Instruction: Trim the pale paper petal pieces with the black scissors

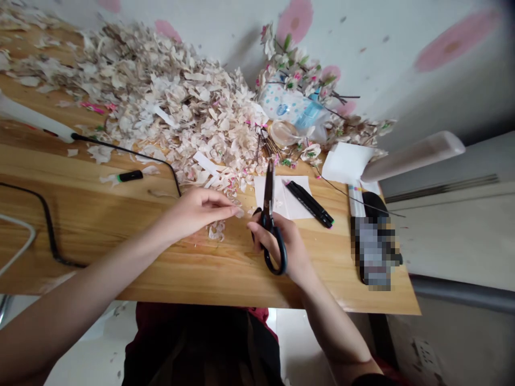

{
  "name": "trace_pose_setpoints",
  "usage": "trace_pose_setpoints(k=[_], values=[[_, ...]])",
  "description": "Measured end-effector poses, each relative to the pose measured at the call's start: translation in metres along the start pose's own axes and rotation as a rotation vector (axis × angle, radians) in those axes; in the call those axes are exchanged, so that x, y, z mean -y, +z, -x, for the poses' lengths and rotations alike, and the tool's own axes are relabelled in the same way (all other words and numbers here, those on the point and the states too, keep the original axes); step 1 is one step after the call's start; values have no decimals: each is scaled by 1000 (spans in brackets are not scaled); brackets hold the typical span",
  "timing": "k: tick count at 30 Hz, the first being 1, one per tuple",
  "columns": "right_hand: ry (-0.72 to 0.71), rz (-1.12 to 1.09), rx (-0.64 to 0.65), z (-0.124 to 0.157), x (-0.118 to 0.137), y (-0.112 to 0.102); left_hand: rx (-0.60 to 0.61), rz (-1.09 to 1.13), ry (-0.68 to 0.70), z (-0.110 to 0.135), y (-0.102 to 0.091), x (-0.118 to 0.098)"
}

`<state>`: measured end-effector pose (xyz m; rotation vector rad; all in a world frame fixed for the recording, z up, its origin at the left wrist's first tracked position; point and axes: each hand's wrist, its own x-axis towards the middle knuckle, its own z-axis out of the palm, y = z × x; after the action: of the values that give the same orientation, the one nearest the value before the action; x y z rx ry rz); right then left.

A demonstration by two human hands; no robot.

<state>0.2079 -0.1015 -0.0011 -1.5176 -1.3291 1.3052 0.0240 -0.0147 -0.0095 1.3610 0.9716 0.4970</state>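
Scissors (269,214) with black handles point up and away from me, held in my right hand (287,244) with the fingers around the handle loops. Their blades look nearly closed. My left hand (205,212) pinches a small pale petal (240,212) between thumb and fingertips, just left of the scissors. Below that hand a few pale cut scraps (216,230) lie on the wooden table (169,268). Past both hands spreads a large heap of cream fabric petals (217,112).
Black marker pens (309,205) lie on white paper (263,190) right of the scissors. A black pen cap (131,176) and a cable (124,147) are on the left. Artificial flower branches (298,75) lean by the wall. A pixelated object (374,254) sits near the right edge.
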Motion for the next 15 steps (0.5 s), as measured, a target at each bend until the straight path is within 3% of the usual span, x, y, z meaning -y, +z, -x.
trace_pose_setpoints(k=[5,15], values=[[-27,-127,-118,-11,-9,6,-42,-68,89,4,11,1],[-13,-124,-117,-14,-12,5,-14,-163,72,5,16,0]])
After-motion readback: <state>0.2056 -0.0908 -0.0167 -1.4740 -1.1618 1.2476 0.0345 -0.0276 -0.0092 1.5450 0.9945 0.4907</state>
